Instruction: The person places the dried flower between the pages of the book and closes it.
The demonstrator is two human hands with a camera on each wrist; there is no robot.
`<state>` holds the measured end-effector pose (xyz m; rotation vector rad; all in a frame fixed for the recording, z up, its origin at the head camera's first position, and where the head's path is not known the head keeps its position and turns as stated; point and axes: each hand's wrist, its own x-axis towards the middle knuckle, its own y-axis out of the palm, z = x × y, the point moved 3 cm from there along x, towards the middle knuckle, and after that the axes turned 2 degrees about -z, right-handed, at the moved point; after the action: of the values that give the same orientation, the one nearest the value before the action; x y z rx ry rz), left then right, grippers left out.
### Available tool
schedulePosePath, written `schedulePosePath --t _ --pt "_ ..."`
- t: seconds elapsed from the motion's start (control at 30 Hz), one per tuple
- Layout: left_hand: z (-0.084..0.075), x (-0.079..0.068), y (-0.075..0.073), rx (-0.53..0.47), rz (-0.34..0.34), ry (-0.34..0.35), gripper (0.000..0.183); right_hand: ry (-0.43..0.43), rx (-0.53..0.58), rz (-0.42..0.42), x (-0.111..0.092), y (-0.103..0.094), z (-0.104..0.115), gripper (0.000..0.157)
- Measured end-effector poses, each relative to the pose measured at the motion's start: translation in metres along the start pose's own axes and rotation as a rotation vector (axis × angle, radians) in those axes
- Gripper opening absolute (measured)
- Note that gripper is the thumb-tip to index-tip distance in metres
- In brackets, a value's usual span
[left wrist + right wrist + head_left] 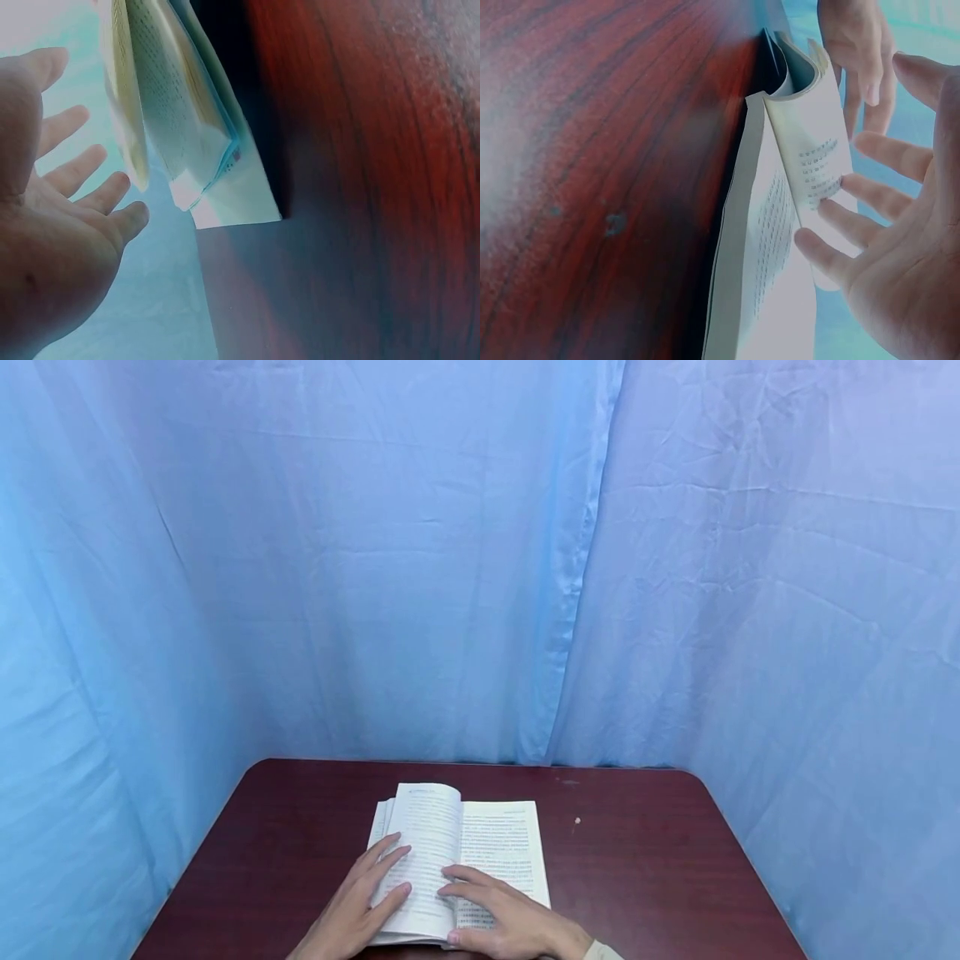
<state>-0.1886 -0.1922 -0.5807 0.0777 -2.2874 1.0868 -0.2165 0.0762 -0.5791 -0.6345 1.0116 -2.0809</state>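
An open book point(498, 835) with printed text lies near the front of the table. Its left-hand pages point(423, 827) bulge up toward the spine, and the right page lies flatter. My left hand point(352, 902) is spread over the outer part of the left page, fingers fairly straight. From the right, my right hand point(517, 922) reaches across the lower right page, with its fingertips near the spine. In the left wrist view, a lifted section of pages point(124, 97) stands apart from the stack below. The right wrist view shows extended fingers point(847, 221) beside the curved page.
The dark red-brown table point(637, 860) extends on both sides of the book, with a small pale speck point(577, 820) to its right. Light blue curtains point(420, 568) hang behind the table and along both sides.
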Motion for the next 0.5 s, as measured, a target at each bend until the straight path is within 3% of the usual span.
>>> schedulePosePath --t 0.17,0.4,0.5 --pt "-0.002 -0.003 0.003 0.002 0.014 0.039 0.050 -0.019 0.006 0.000 0.001 0.000 0.001 0.054" --pt "0.001 -0.007 0.011 -0.051 0.200 -0.049 0.052 -0.057 -0.038 -0.009 0.000 -0.004 0.001 0.051" --pt "0.003 -0.009 0.013 -0.060 0.241 -0.057 0.053 -0.051 -0.056 -0.025 -0.001 -0.007 0.000 0.048"
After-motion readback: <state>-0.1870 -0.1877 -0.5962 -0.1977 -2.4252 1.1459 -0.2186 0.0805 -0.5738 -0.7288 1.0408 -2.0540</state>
